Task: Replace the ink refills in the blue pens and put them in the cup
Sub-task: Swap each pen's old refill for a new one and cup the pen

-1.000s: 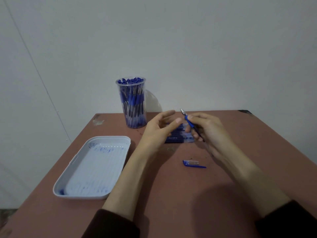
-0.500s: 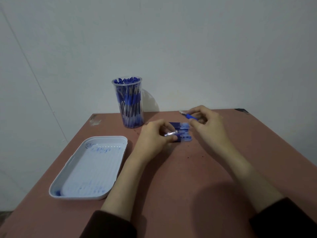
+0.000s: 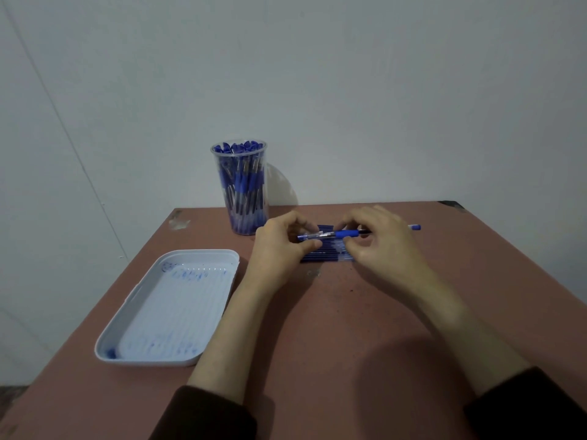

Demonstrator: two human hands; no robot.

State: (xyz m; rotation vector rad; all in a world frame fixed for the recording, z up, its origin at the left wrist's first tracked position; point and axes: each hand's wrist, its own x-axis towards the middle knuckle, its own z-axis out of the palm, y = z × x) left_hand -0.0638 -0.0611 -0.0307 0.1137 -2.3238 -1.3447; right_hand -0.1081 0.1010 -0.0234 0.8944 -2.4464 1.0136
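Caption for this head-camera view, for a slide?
Left hand and right hand hold a blue pen over a row of refills, near the pen-filled cup.

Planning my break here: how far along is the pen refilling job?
Done: the cup is packed with blue pens, and the white tray shows blue ink smears. In hand: the right hand grips a pen while the left hand pinches a clear piece at its tip. Left: that pen is not yet in the cup, and a row of blue sticks, refills or pens, lies beneath the hands.
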